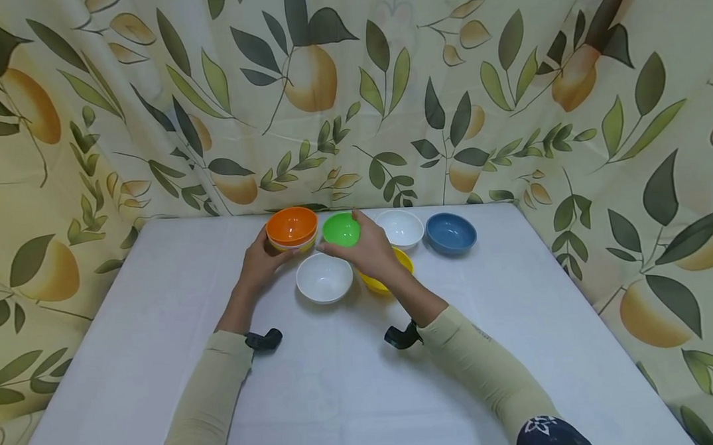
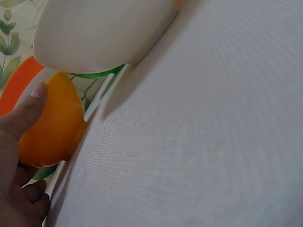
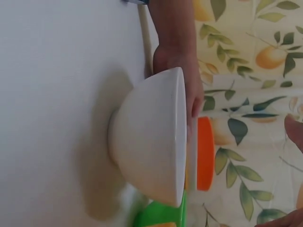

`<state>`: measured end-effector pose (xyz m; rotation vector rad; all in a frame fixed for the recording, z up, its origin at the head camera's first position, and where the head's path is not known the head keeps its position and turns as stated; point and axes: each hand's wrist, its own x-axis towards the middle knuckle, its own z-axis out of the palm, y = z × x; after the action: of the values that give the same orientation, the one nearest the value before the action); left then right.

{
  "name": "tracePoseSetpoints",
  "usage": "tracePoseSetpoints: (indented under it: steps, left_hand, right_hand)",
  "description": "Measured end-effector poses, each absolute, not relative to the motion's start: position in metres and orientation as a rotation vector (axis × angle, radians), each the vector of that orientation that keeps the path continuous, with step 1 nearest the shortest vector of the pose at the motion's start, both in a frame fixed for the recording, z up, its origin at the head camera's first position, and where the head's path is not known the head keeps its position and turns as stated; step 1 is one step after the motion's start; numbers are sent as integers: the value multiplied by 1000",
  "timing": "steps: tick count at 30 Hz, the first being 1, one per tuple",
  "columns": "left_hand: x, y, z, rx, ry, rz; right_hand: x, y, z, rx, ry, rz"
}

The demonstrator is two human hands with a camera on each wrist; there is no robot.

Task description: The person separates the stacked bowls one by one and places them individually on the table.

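Note:
At the back left of the table, my left hand (image 1: 259, 261) grips a stack of bowls, thumb on the near side. An orange bowl (image 1: 291, 226) tops the stack. In the left wrist view, a white rim shows between it and the yellow bowl (image 2: 52, 127) below. My right hand (image 1: 369, 248) is over a green bowl (image 1: 340, 230), thumb and fingers spread. In the right wrist view, those fingers (image 3: 286, 220) appear apart from the green bowl (image 3: 161, 215). A white bowl (image 1: 324, 280) stands nearer, between the hands.
A second yellow bowl (image 1: 404, 263) is partly hidden beneath my right hand and wrist. Farther back stand another white bowl (image 1: 400, 229) and a blue bowl (image 1: 450, 233). A white cloth covers the table (image 1: 334, 389); a patterned curtain (image 1: 341, 143) hangs behind its far edge.

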<state>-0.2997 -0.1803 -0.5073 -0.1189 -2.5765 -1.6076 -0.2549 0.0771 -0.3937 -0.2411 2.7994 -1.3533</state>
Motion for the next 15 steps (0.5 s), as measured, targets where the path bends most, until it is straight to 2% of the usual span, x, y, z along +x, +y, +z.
tracePoseSetpoints:
  steps: [15]
  left_hand:
    - [-300, -183, -507, -139, -2601, -1604]
  right_hand:
    - [-292, 32, -387, -331, 2853, -1171]
